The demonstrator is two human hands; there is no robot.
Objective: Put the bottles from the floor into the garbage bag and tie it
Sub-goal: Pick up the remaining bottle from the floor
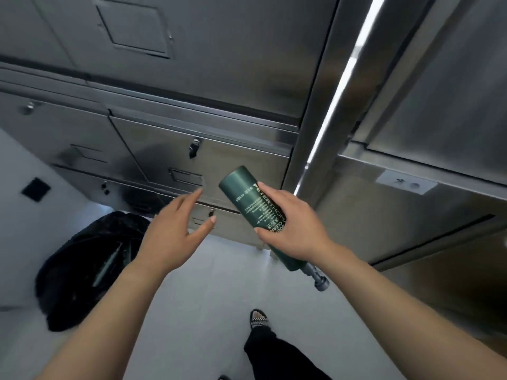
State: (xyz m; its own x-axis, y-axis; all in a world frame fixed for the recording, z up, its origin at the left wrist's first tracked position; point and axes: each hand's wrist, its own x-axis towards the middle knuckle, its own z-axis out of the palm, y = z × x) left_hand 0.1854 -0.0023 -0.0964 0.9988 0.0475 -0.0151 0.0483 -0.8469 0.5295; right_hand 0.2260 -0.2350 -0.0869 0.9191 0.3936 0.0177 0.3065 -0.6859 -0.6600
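Single head-worn view, steeply downward (wide-angle), close over floor [219,283] beside steel cabinets [192,91].

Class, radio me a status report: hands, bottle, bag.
Right hand gripping green bottle. Left hand open, empty. Garbage bag open on floor, lower left. Nothing blocking.

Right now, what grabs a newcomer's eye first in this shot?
The dark green cylindrical pump bottle with pale lettering, centre frame, gripped by the right hand and tilted with its grey pump nozzle pointing down toward the person. Next, the open left hand reaching toward it, empty. Then the crumpled black garbage bag on the pale floor at lower left, mouth open, in front of brushed steel cabinets.
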